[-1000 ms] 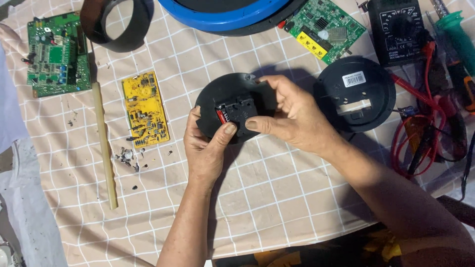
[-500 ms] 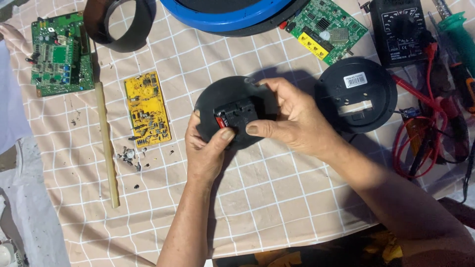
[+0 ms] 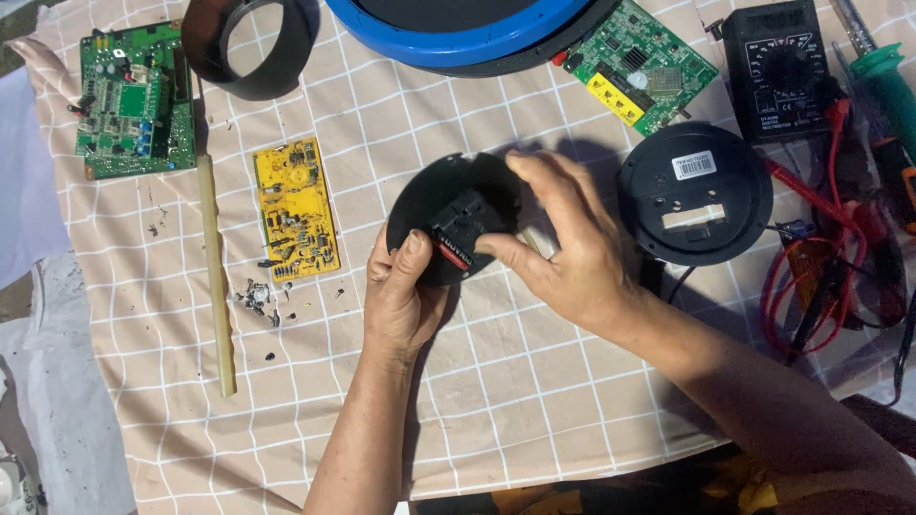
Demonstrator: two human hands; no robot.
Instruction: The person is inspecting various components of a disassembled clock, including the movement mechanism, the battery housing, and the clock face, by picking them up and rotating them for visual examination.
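Gripping black disc (image 3: 434, 205) between left hand (image 3: 401, 296), right hand (image 3: 563, 257).

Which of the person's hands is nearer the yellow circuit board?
Left. The left hand grips the black disc just right of the yellow board; the right hand works farther right, beyond the disc.

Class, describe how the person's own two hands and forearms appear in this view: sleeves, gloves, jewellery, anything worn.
Both are bare. The left hand and right hand wear no gloves, and no rings, watch or bracelet show. Neither forearm carries a sleeve as far as the frame edge. Short fingernails show on the thumbs.
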